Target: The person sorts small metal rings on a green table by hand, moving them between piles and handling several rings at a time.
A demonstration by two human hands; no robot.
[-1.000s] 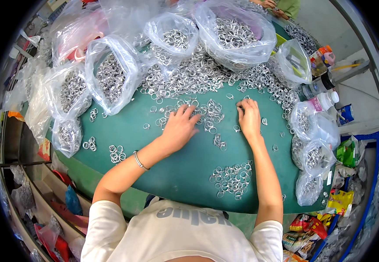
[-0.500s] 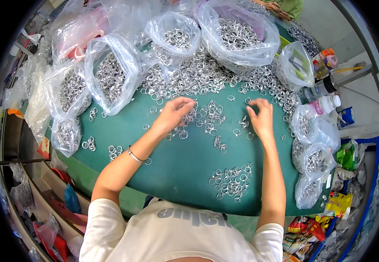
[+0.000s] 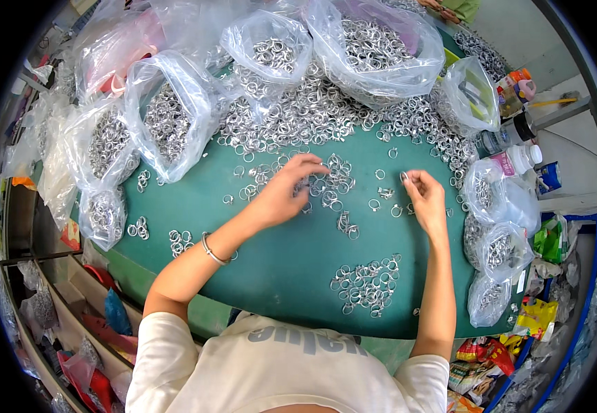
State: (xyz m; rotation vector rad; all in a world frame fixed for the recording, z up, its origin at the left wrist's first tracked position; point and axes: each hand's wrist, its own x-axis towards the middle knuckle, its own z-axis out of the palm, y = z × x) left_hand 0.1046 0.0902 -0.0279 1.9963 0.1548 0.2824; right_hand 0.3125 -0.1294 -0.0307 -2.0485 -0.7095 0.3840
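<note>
Apparently I'm picking through rings (image 3: pixel 340 180) in the counter's (image 3: pixel 271 279) middle: my left hand (image 3: pixel 290 189) is curving over them, its hold unclear; rightward, my right hand (image 3: pixel 426 199) is seemingly pinching one, the next move calling for light fingertips.

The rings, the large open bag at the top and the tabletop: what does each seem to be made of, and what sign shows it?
Rings: probably metal, polished and silver-coloured, judging by their bright glints; plating is possible.
Large open bag: thin, clear, glossy plastic film; it creases and its contents show through.
Tabletop: smooth green, low sheen; perhaps rubber or vinyl covering, uncertain.
</note>
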